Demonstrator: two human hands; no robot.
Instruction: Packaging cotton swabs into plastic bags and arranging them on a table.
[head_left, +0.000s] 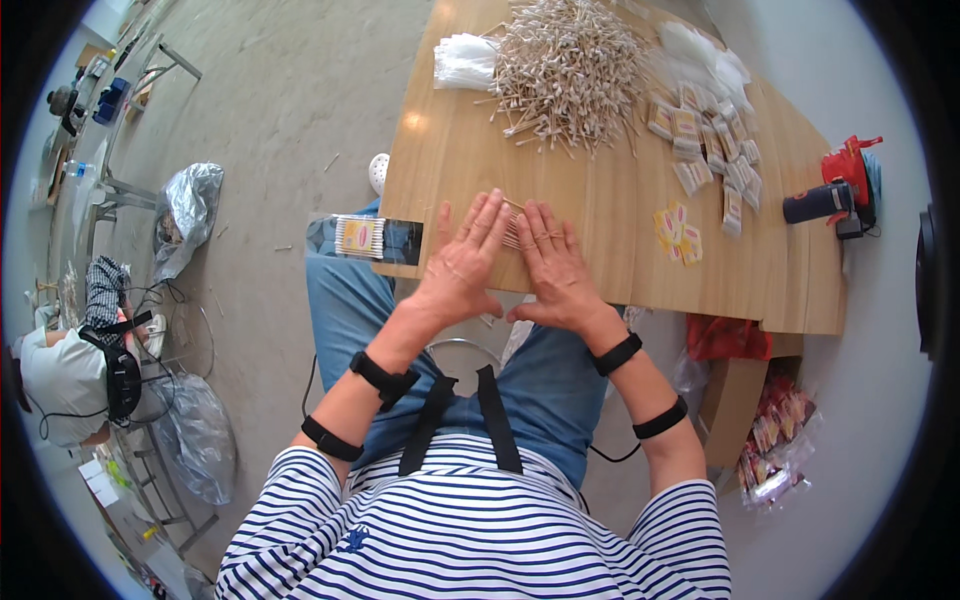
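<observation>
Fingers stretched out, my left hand (460, 268) and my right hand (557, 272) rest near the table's front edge. A small bunch of cotton swabs (512, 226) lies between them, and the fingers touch it from both sides; the hands hide part of it. Left of my left hand, a row of swabs with a yellow card (359, 237) sits on a dark, shiny strip at the table's edge. Loose yellow and white cards (678, 234) lie to the right. Farther back is a big heap of cotton swabs (570, 75).
Clear plastic bags (466, 62) lie left of the heap, with more bags (705, 55) to its right. Several filled swab packets (715, 150) are scattered nearby. A dark bottle (816, 202) stands beyond the right edge. At far left, another person (65, 385) is beside metal-framed tables.
</observation>
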